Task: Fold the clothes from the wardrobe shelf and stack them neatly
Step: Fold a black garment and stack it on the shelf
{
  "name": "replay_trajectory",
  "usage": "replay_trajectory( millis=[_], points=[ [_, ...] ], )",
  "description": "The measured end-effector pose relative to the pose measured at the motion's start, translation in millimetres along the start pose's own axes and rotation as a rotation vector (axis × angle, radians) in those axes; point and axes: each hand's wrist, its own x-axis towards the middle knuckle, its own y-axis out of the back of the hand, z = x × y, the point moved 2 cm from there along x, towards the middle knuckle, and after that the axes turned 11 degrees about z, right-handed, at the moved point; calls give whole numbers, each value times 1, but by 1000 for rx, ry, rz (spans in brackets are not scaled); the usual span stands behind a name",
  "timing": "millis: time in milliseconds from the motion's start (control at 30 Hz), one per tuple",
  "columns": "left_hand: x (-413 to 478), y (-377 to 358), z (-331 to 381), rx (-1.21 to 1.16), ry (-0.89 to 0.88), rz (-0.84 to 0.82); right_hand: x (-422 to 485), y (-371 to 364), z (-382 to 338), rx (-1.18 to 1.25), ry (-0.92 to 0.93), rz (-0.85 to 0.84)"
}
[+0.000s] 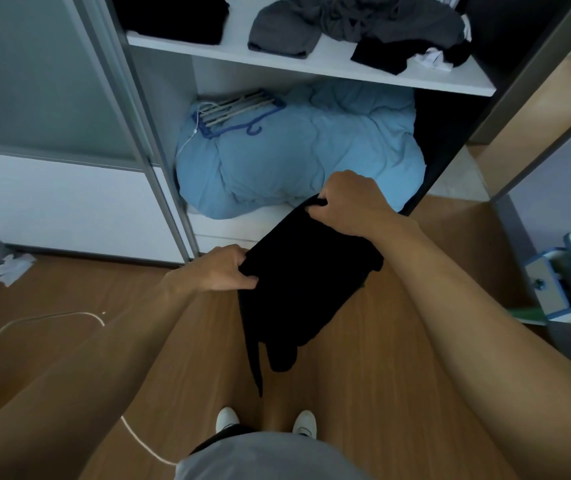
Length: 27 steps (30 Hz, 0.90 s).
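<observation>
Shows solid black on the limp cloth garment [298, 278] at the middle. Shows pale blue, plain, on the puffy quilted bedding bundle [298, 157] farther off. Puts dark grey on the crumpled heap of clothes [363, 22], black on the folded fabric stack [173, 15] at far left, white on the flat wardrobe shelf board [336, 56] under both. Runs warm brown with straight wood grain across the laminate floor [398, 375]. Ends in white on the near pair of shoes [227, 418].

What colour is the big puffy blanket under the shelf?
Light blue; the blanket shows best in the head view.
</observation>
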Motion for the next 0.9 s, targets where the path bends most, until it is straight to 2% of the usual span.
replay_trajectory(
  millis=[100, 233, 300, 400, 533, 633, 800, 900],
  points=[
    [2, 2, -13, 31, 26, 58, -1, 3, 7, 87, 2, -64],
    [8, 6, -25, 251, 123, 200, -7, 3, 5, 259, 46, -158],
    [9, 6, -25, 153, 91, 196, -9, 3, 4, 302, 50, -188],
    [6, 12, -19, -181, 58, 218, -8, 6, 2, 329, 41, -215],
    [0, 28, -5, -478, 27, 414, -2, 13, 1, 347, 14, -177],
    [0, 32, -7, -470, 54, 543, 3, 15, 2, 353, -27, -131],
    [3, 27, 0, -385, -6, 598, 9, 14, -7, 233, -48, -38],
    [11, 15, 21, -362, -20, 570, 16, 11, -20, 137, -37, 21]
  ],
)
